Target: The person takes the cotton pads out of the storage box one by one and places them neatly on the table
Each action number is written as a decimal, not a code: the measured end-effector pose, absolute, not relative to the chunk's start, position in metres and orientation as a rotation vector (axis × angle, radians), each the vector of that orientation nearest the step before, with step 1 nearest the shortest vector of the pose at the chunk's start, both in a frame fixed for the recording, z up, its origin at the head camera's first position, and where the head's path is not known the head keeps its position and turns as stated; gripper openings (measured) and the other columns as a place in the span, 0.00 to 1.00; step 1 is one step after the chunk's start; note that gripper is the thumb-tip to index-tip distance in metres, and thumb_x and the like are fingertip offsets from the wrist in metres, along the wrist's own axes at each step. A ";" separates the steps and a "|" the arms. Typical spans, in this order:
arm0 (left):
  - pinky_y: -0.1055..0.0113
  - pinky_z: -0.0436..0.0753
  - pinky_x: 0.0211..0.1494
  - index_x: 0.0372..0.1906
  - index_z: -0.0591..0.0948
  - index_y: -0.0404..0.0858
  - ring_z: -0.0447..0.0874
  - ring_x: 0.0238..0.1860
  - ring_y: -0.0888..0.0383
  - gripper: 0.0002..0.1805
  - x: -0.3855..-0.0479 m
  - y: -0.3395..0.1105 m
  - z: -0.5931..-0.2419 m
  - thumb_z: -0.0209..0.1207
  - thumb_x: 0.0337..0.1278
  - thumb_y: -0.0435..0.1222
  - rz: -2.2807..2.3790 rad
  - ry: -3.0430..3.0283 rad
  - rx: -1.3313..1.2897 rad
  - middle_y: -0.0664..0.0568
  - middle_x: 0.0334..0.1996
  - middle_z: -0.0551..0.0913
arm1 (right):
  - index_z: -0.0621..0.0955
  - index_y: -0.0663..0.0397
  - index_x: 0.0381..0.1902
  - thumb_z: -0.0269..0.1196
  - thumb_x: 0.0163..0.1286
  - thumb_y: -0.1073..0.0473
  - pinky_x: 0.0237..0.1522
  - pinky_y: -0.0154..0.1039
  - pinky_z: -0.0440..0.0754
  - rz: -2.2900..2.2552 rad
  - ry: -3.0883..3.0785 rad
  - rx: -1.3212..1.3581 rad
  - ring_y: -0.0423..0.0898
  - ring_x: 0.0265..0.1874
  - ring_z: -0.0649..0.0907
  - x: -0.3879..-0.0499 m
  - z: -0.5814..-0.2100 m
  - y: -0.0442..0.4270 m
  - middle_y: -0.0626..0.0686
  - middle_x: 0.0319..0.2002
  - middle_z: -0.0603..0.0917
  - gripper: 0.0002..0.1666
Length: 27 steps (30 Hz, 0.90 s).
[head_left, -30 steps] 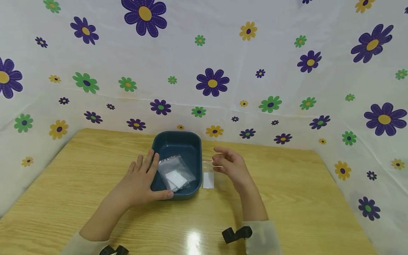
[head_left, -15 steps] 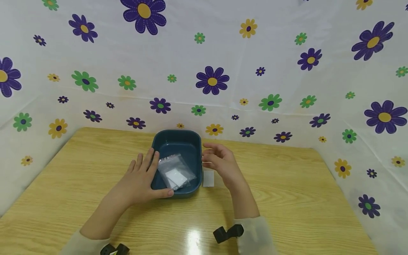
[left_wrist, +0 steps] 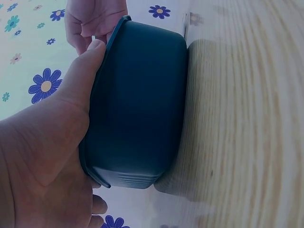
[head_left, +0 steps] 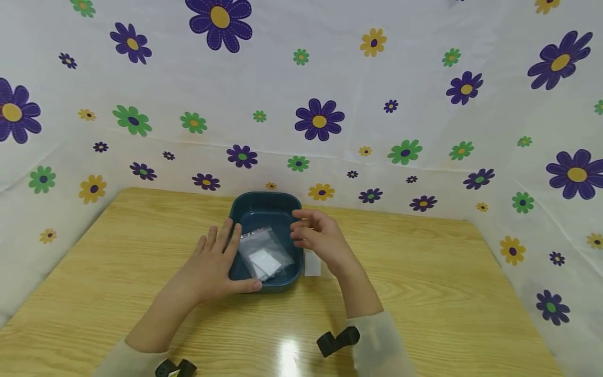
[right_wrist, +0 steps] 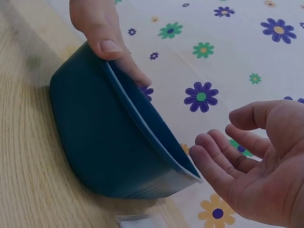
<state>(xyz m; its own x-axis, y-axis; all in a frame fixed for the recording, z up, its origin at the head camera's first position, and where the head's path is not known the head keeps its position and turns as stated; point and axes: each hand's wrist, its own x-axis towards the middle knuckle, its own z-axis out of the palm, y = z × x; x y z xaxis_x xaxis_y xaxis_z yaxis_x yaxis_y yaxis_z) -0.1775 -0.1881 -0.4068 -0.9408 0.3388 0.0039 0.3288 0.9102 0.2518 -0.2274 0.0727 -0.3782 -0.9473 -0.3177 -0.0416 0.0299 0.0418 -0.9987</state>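
On the left, a pale sleeve [head_left: 134, 361] is ending above a black wrist device [head_left: 175, 368], and the person's left hand [head_left: 207, 272] is reaching forward from it across a wood-grain worktop [head_left: 424, 293]. The left hand is lying open, its straight fingers spreading along the left rim of a dark blue tub [head_left: 268, 204] and its thumb stretching over the near rim. The left wrist view is showing that thumb pressing along the edge, with the tub's smooth outer wall dropping away beside it.

The tub is standing upright between the two hands. Inside it, just right of the left hand's fingers, clear plastic bags [head_left: 265, 250] are lying partly overlapped, with white flat pieces [head_left: 265, 263] showing through them — how many is hard to tell.

Just outside the tub's right wall, on the near side of the right hand, a white piece [head_left: 312, 264] is lying on the worktop.

The right hand [head_left: 325, 241] is hovering at the tub's right rim, its fingers curving loosely and holding nothing — whether the fingertips are touching the rim is unclear. Behind both hands, a white cloth [head_left: 282, 78] is hanging, its purple, green and yellow flowers spreading across it.
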 end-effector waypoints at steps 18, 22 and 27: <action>0.31 0.49 0.74 0.79 0.47 0.32 0.40 0.76 0.25 0.72 -0.177 -0.187 -0.407 0.50 0.41 0.81 0.388 3.032 0.530 0.32 0.79 0.41 | 0.79 0.53 0.60 0.59 0.71 0.65 0.49 0.48 0.86 -1.735 2.284 -0.431 0.49 0.44 0.83 -0.234 -0.380 0.042 0.62 0.50 0.82 0.20; 0.31 0.49 0.73 0.79 0.48 0.32 0.40 0.76 0.25 0.72 -0.178 -0.187 -0.407 0.49 0.41 0.81 0.381 3.037 0.535 0.32 0.79 0.41 | 0.80 0.51 0.58 0.60 0.70 0.64 0.44 0.43 0.86 -1.670 2.353 -0.449 0.48 0.41 0.83 -0.235 -0.383 0.033 0.58 0.48 0.84 0.20; 0.30 0.49 0.73 0.79 0.48 0.32 0.41 0.76 0.25 0.72 -0.178 -0.187 -0.408 0.49 0.41 0.82 0.385 3.039 0.534 0.32 0.79 0.41 | 0.80 0.47 0.59 0.61 0.69 0.62 0.44 0.39 0.83 -1.533 2.451 -0.445 0.46 0.44 0.82 -0.234 -0.385 0.023 0.54 0.50 0.84 0.20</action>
